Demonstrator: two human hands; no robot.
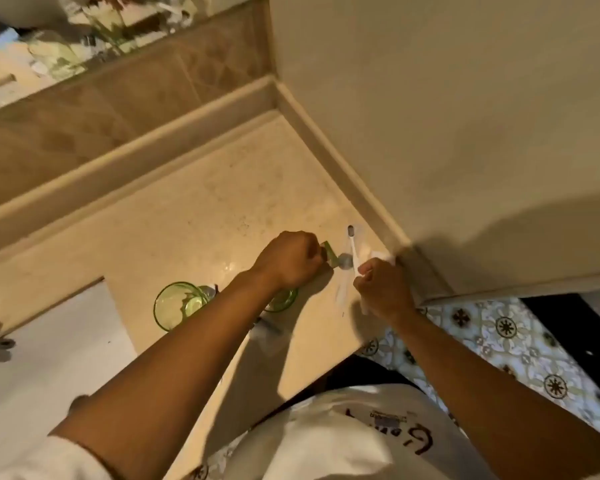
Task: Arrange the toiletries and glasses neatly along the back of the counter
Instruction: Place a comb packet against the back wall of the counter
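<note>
Near the counter corner, left hand grips a green tube, right hand a toothbrush.

This was a home bathroom. A beige stone bench ran along a tiled wall beneath a mirror, a white sink was set into it, and patterned tiles covered the floor beside it.

The lone head view looks steeply down, tilted and somewhat blurred, close over the counter corner.
</note>
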